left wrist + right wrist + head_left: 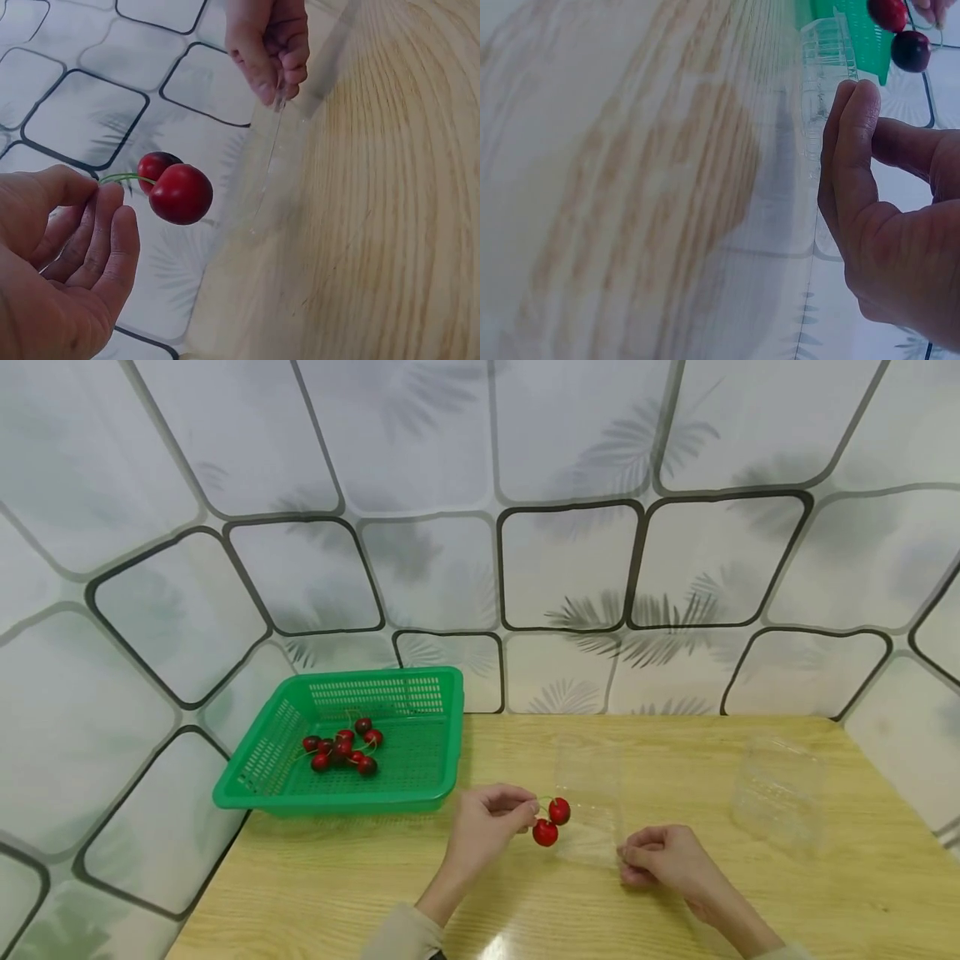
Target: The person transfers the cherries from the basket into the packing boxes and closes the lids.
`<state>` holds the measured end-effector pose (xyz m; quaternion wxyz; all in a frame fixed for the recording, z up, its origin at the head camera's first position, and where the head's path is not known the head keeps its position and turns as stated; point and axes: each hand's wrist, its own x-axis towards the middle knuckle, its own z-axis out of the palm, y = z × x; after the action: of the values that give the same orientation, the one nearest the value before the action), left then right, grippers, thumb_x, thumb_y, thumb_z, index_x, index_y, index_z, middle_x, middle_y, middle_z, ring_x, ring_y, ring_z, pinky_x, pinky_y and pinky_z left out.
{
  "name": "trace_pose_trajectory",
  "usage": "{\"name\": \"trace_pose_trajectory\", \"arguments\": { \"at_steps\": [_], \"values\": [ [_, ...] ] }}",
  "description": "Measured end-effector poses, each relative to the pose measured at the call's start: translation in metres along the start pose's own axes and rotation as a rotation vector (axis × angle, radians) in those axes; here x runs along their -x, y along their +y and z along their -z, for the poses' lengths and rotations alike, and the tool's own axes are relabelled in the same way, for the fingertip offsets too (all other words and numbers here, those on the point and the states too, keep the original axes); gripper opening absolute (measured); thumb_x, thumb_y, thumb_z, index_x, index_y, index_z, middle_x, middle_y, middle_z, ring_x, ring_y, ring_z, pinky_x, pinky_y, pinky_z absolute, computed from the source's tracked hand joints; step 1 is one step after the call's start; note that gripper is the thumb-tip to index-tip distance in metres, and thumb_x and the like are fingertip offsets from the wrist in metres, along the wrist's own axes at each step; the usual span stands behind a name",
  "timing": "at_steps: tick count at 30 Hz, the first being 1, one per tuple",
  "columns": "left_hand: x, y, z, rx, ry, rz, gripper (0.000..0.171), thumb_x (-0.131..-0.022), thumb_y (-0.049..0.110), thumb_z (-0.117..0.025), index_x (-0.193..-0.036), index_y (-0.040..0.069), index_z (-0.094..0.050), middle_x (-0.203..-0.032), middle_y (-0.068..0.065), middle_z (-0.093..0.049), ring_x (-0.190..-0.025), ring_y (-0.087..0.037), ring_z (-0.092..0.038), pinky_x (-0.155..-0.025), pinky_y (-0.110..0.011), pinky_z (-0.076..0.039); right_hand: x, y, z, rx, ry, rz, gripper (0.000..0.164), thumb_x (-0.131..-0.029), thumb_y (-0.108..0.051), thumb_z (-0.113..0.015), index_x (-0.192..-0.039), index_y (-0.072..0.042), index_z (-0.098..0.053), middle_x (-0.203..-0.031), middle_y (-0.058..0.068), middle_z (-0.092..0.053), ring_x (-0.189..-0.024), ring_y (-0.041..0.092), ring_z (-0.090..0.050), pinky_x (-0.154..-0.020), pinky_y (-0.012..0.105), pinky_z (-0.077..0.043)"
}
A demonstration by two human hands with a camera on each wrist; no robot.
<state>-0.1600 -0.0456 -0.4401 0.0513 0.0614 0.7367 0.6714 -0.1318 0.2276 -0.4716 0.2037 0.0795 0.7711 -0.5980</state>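
Holding two cherries (545, 833), the left hand (487, 827) is near a clear container (588, 802) (edges faint) the right hand (667, 862) pinches.

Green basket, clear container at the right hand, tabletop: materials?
Green basket: likely molded plastic, slight sheen; uniform color, regular slots through its walls.
Clear container: probably thin plastic, glossy; see-through, with faint glints.
Tabletop: wood or wood-look laminate, can't tell which; grain lines show, and a bright reflection suggests a smooth finish.
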Motion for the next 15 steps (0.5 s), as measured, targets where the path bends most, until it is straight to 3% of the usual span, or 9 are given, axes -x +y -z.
{"name": "trace_pose_trajectory", "arguments": {
  "at_steps": [9,15],
  "values": [
    [-0.006,-0.012,-0.021,0.061,-0.038,0.032,0.012,-0.09,0.008,-0.076,-0.097,-0.002,-0.077,-0.092,-0.025,-0.076,-0.069,-0.007,-0.07,-0.062,-0.02,-0.057,-0.001,0.0,-0.003,-0.016,0.039,-0.022,0.019,-0.097,-0.003,-0.064,-0.107,0.014,-0.064,-0.082,0.009,-0.074,-0.073,0.013,-0.072,-0.067,0.026,-0.062],
    [-0.009,-0.02,-0.028,0.043,-0.016,0.08,0.009,-0.09,0.01,-0.077,-0.095,0.003,-0.078,-0.087,-0.014,-0.078,-0.075,-0.022,-0.074,-0.062,-0.021,-0.057,-0.001,-0.001,-0.003,-0.019,0.028,-0.025,0.02,-0.098,-0.003,-0.064,-0.107,0.014,-0.063,-0.083,0.01,-0.074,-0.073,0.013,-0.072,-0.067,0.026,-0.062]
  ]
}}
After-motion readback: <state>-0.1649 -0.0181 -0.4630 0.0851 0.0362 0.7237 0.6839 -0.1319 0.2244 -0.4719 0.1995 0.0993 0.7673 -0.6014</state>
